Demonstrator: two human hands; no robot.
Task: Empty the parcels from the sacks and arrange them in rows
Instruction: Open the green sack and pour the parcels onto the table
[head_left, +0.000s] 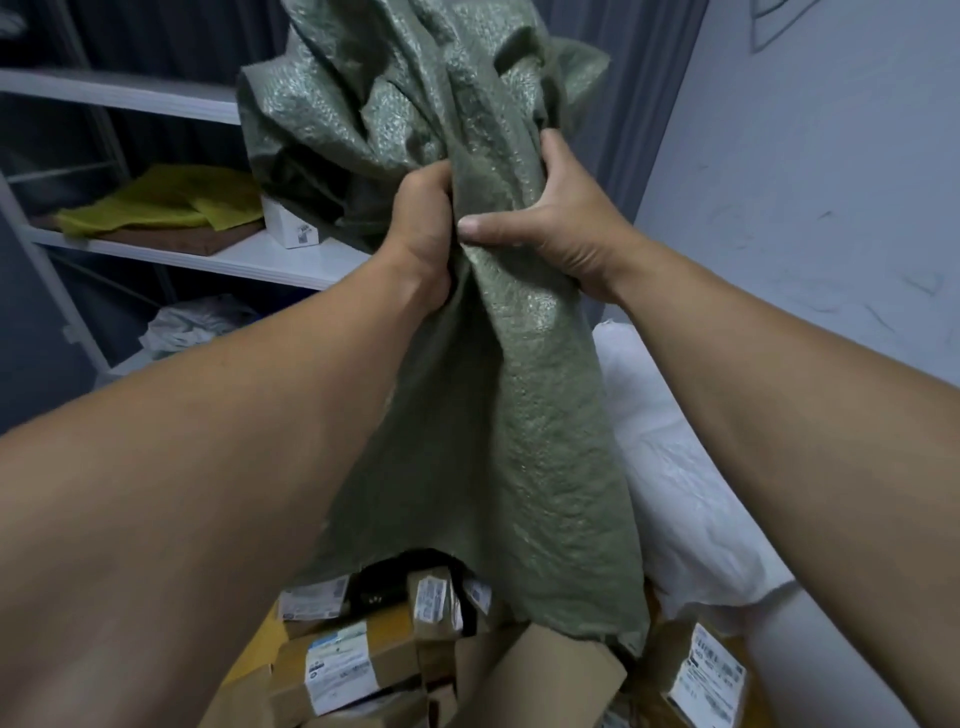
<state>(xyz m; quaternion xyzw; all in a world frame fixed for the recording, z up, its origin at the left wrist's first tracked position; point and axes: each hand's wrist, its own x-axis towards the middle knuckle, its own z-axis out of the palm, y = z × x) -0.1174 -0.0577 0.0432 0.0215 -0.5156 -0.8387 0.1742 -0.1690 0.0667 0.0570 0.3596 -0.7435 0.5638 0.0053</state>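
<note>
Above the parcels (363, 660), both hands' fingers (524, 231) clench the sack (493, 415).

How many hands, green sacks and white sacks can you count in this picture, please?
Hands: 2, the left hand and the right hand, both gripping the green sack
Green sacks: 1
White sacks: 1, the white sack at the right; a crumpled white thing at the left is unclear and not counted
Total: 4
</note>
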